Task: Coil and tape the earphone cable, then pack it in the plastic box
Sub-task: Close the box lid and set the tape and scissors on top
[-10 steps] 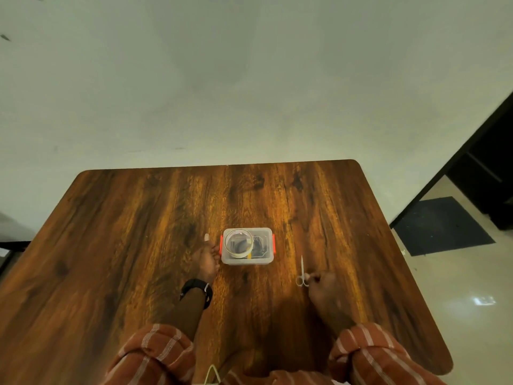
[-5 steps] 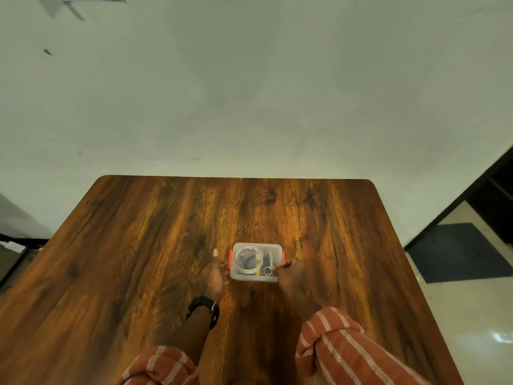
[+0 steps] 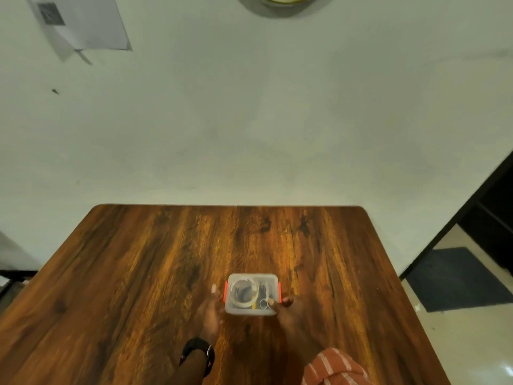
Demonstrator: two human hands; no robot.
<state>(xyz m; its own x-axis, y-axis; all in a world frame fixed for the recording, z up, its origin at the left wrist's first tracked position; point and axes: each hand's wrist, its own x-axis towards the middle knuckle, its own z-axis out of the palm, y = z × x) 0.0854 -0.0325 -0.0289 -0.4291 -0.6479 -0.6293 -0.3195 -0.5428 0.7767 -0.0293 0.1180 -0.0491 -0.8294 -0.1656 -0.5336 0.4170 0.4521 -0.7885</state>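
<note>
A clear plastic box (image 3: 249, 312) with orange clips stands on the wooden table (image 3: 138, 273), near its front middle. Inside it lie a roll of clear tape (image 3: 232, 297) and, seen through the roll's hole, a dark coil that looks like the earphone cable (image 3: 244, 292). Small metal scissors (image 3: 263, 298) lie in the box's right part with the handles toward me. My right hand (image 3: 290, 311) is at the near right corner, its fingertips on the scissor handles. My left hand (image 3: 208, 312) rests flat on the table against the box's left side, one finger stretched forward.
A black watch (image 3: 198, 354) sits on my left wrist. The table's far edge meets a pale wall with a paper sheet (image 3: 83, 26) high on the left. To the right are a dark doorway and a dark mat (image 3: 458, 279) on the floor.
My right hand carried the scissors from the table on the right to the box and lowered them inside. The left hand stayed beside the box. The view tilted upward.
</note>
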